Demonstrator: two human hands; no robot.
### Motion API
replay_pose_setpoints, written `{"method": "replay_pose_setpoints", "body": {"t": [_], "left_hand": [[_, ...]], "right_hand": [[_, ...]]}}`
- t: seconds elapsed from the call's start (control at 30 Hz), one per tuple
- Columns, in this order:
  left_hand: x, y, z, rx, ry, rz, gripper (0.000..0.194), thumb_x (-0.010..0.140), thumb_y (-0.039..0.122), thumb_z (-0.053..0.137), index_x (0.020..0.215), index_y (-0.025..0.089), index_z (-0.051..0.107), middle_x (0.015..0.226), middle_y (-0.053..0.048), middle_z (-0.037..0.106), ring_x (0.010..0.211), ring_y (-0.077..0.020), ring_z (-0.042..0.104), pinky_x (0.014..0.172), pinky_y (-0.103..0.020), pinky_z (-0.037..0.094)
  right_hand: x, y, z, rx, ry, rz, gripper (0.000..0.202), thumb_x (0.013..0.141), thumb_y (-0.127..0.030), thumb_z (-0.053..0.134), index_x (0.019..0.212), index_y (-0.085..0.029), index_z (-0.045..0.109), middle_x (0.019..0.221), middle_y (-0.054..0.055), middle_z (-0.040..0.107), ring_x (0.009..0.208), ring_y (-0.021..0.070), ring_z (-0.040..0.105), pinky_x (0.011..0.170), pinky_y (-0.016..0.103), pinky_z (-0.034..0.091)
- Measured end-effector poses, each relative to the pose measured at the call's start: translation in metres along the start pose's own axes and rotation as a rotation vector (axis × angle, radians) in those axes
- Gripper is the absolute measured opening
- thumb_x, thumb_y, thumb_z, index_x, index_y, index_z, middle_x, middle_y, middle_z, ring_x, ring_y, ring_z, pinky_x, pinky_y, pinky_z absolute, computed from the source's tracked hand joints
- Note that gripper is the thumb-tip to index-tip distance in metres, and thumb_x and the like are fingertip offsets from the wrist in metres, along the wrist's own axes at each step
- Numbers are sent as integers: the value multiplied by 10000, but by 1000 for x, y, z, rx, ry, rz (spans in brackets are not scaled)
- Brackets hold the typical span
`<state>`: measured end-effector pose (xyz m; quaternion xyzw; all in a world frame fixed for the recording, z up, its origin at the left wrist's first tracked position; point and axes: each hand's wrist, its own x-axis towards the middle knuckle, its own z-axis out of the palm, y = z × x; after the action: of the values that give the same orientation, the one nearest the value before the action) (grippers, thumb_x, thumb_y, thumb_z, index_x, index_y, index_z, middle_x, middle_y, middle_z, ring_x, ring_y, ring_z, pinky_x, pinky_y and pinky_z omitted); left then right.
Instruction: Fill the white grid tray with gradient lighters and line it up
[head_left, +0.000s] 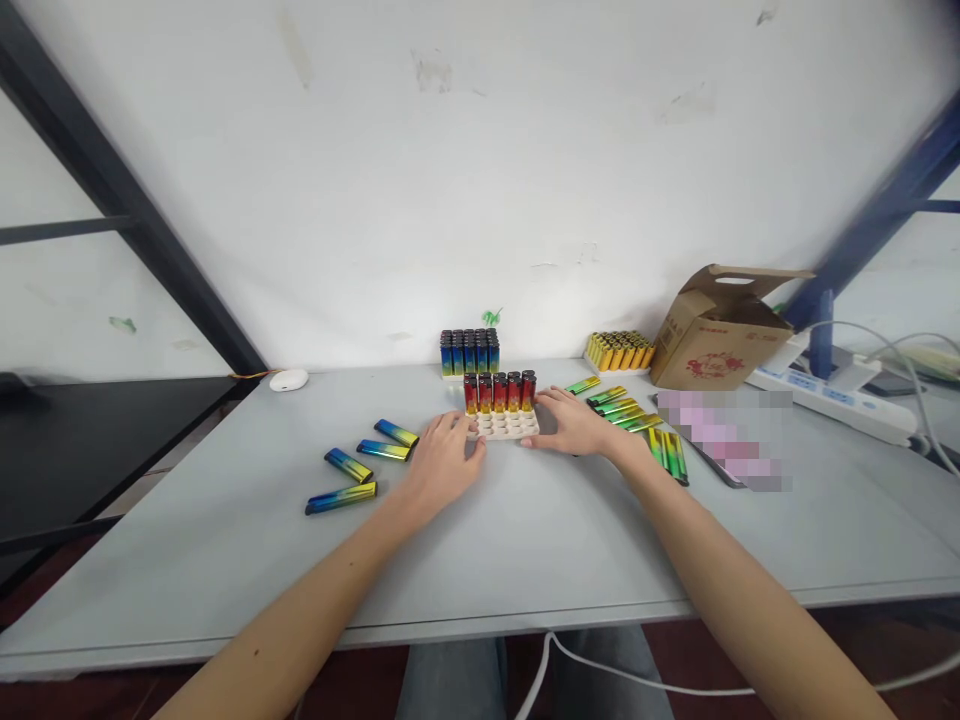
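A white tray [501,428] with rows of round holes sits in the middle of the table. Its far rows hold upright red-and-yellow lighters [499,393] with black tops, while the near rows show bare holes. My left hand [444,455] grips the tray's left end, thumb at the near corner. At the opposite end my right hand [568,424] holds the tray, with its thumb on the near right corner and fingers along the side. Loose blue-and-yellow lighters [349,465] lie left of my left hand. Several green-and-yellow lighters [616,406] lie beyond and beside my right wrist.
Against the wall stand a block of blue lighters [469,354] and a tray of yellow cylinders [621,352]. An open cardboard box [716,335], a partly blurred flat device [720,440] and a white power strip [832,400] are at right. A white oval case [289,380] lies back left.
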<state>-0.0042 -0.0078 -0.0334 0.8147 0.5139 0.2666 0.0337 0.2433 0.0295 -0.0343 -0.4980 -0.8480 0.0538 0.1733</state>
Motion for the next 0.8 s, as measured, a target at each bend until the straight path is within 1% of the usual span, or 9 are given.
{"method": "replay_pose_setpoints", "body": {"t": [0.1, 0.23, 0.33, 0.47, 0.6, 0.67, 0.7, 0.77, 0.8], "left_hand": [[0, 1, -1, -34, -45, 19, 124, 872, 261, 486, 927, 192, 573, 1041, -94, 643, 1070, -277, 566, 913, -413, 450], [0, 3, -6, -76, -88, -31, 201, 854, 281, 498, 1030, 192, 536, 1063, -107, 642, 1070, -294, 576, 888, -429, 462], [1, 2, -7, -105, -126, -51, 284, 839, 308, 517, 1099, 194, 515, 1111, -119, 631, 1110, -301, 569, 901, -429, 460], [1, 0, -5, -139, -169, -2, 383, 828, 318, 529, 1192, 205, 482, 1266, -116, 575, 1208, -293, 521, 969, -404, 426], [1, 1, -6, -102, -204, 6, 455, 854, 353, 505, 1278, 215, 416, 1282, -102, 576, 1175, -265, 545, 972, -382, 420], [1, 4, -5, -4, -156, -16, 396, 871, 348, 478, 1240, 204, 448, 1236, -99, 603, 1161, -262, 544, 1051, -427, 341], [0, 6, -4, 61, -112, -42, 358, 881, 345, 461, 1207, 197, 473, 1212, -103, 611, 1159, -271, 537, 1085, -474, 281], [-1, 8, -3, 195, -20, -120, 310, 892, 354, 435, 1134, 179, 519, 1194, -131, 604, 1178, -315, 500, 1087, -597, 179], [-1, 8, -3, 253, 12, -161, 307, 890, 367, 434, 1103, 169, 533, 1198, -150, 590, 1196, -346, 472, 1057, -650, 167]], "right_hand": [[0, 0, 3, -24, 11, 15, 712, 757, -691, 564, 1176, -115, 576, 1204, 200, 571, 1159, 351, 495, 947, 459, 438], [0, 1, 3, -11, 6, 22, 657, 772, -656, 579, 1168, -132, 578, 1190, 188, 580, 1149, 346, 505, 937, 450, 442], [0, 4, 2, -15, 5, 30, 616, 774, -625, 599, 1162, -146, 586, 1211, 182, 580, 1164, 354, 499, 942, 454, 437], [1, 9, 0, -32, 1, 37, 611, 783, -610, 597, 1159, -129, 590, 1184, 186, 591, 1151, 352, 501, 942, 451, 433], [1, 11, -1, -26, -7, 37, 618, 795, -612, 578, 1159, -113, 586, 1181, 191, 586, 1142, 344, 501, 939, 444, 435], [1, 10, -1, -22, -11, 39, 608, 798, -608, 575, 1153, -115, 587, 1183, 191, 583, 1146, 347, 496, 937, 444, 435], [1, 10, -1, -21, -12, 42, 605, 798, -606, 575, 1154, -116, 585, 1181, 190, 583, 1147, 348, 496, 937, 443, 434], [0, 10, 0, -18, -10, 54, 600, 799, -603, 575, 1159, -122, 578, 1176, 186, 584, 1146, 345, 499, 936, 436, 433], [0, 10, 0, -17, -9, 60, 596, 800, -601, 576, 1158, -125, 575, 1174, 185, 583, 1145, 343, 501, 935, 431, 432]]}}
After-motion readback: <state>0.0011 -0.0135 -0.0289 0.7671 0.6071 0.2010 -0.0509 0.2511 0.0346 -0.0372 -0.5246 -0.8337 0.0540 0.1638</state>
